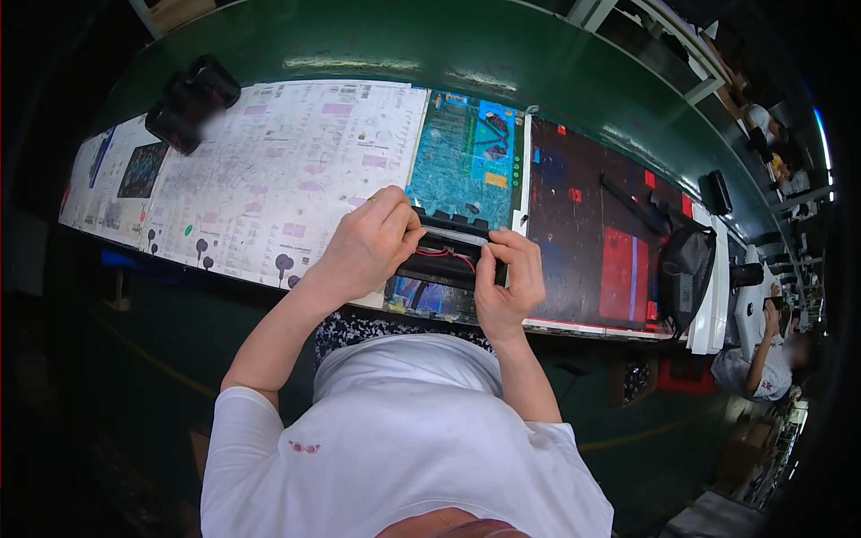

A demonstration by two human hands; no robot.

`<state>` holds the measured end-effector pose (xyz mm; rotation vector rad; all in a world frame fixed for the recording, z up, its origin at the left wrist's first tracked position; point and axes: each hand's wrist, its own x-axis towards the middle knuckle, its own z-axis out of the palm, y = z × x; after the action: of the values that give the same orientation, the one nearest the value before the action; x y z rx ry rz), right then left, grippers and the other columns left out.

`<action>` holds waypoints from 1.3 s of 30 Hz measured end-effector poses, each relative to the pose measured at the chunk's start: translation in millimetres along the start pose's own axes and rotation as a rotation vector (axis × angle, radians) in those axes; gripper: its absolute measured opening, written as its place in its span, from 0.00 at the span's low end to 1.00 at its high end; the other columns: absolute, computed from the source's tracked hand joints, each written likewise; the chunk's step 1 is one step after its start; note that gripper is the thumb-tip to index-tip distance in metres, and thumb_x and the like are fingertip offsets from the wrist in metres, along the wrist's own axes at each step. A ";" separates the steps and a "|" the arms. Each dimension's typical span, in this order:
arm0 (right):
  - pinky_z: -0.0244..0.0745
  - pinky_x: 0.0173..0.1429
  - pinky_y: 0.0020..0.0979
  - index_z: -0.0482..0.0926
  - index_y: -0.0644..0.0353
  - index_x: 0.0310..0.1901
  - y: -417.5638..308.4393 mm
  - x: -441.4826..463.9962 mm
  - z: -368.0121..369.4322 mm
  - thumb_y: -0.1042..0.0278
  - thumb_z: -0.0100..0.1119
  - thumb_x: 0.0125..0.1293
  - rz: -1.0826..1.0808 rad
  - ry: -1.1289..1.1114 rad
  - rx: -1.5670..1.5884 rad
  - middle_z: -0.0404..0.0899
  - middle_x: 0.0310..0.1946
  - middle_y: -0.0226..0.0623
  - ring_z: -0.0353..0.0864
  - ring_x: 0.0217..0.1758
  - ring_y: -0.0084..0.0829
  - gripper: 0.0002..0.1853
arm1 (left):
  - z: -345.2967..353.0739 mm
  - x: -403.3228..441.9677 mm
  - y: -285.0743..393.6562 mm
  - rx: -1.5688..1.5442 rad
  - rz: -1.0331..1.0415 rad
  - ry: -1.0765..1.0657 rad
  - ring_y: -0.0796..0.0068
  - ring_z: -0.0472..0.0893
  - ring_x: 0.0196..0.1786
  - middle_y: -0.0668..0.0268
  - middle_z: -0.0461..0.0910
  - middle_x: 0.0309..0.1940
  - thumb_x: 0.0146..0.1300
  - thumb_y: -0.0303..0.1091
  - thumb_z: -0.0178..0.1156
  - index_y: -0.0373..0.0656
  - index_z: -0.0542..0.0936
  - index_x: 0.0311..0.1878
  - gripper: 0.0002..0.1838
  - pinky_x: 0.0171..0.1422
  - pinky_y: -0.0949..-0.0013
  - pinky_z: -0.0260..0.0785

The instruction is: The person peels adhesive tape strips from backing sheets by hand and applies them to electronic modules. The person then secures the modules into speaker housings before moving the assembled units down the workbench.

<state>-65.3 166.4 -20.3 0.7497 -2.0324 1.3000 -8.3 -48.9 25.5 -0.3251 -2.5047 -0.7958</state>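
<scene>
Between my two hands lies a black housing [439, 267] with red wires [446, 252] showing inside it, near the front edge of the work surface. A thin pale strip [456, 236] runs across its opening. My left hand [375, 244] has its fingers pinched on the strip's left end. At the strip's right end, my right hand [511, 275] has thumb and forefinger closed on it. The fingertips cover both ends of the strip. Beneath and behind the housing is a teal mat [448, 161].
Dark rounded objects [193, 100] stand at the back left on a white printed sheet [278, 170]. To the right are a dark red board [574, 233] and a black mesh bag [689, 260]. A co-worker [762, 363] is at the far right, beyond several black items.
</scene>
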 end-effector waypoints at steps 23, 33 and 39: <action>0.85 0.39 0.41 0.86 0.58 0.38 -27.2 17.7 -17.0 0.68 0.76 0.63 -0.048 -0.201 -0.576 0.85 0.56 0.42 0.88 0.43 0.42 0.08 | -9.3 13.0 3.5 0.006 -0.118 -0.146 0.49 0.83 0.38 0.55 0.77 0.36 0.67 0.25 0.72 0.35 0.76 0.38 0.11 0.44 0.53 0.77; 0.84 0.42 0.42 0.81 0.59 0.43 -9.1 45.1 -36.5 0.68 0.80 0.58 0.014 -0.313 -0.335 0.86 0.55 0.40 0.89 0.43 0.43 0.16 | -9.5 10.4 -3.1 -0.107 -0.167 -0.151 0.54 0.86 0.45 0.55 0.80 0.41 0.68 0.26 0.71 0.34 0.78 0.45 0.10 0.49 0.58 0.79; 0.81 0.39 0.44 0.83 0.56 0.40 -4.5 62.8 -34.6 0.71 0.74 0.62 -0.054 -0.516 -0.210 0.86 0.36 0.35 0.89 0.40 0.41 0.08 | -21.1 2.0 -16.5 -0.278 -0.181 -0.302 0.53 0.84 0.59 0.55 0.80 0.55 0.60 0.32 0.79 0.35 0.80 0.60 0.27 0.64 0.58 0.78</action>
<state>-96.8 188.2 40.5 1.1162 -2.4795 0.9008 -7.9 -74.4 33.7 -0.3365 -2.7313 -1.2560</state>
